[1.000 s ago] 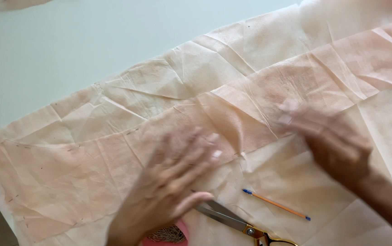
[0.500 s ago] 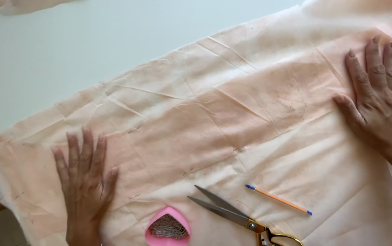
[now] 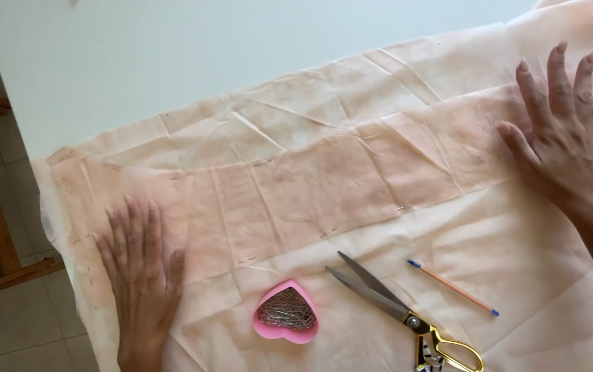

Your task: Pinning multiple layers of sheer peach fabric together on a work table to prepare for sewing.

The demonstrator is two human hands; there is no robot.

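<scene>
Head view: pale pink cloth point(image 3: 324, 179) lies creased across the white table point(image 3: 172, 55), thin, limp, probably slippery; best pressed flat or taken by its edges. Left hand point(image 3: 141, 269) and right hand point(image 3: 561, 138) rest flat, fingers spread, gripping nothing (scissors point(image 3: 406, 313) untouched).

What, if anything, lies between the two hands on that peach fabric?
Nothing visible: the left hand and right hand press flat on the peach fabric; the pin dish, scissors and pencil lie nearer the camera.
</scene>
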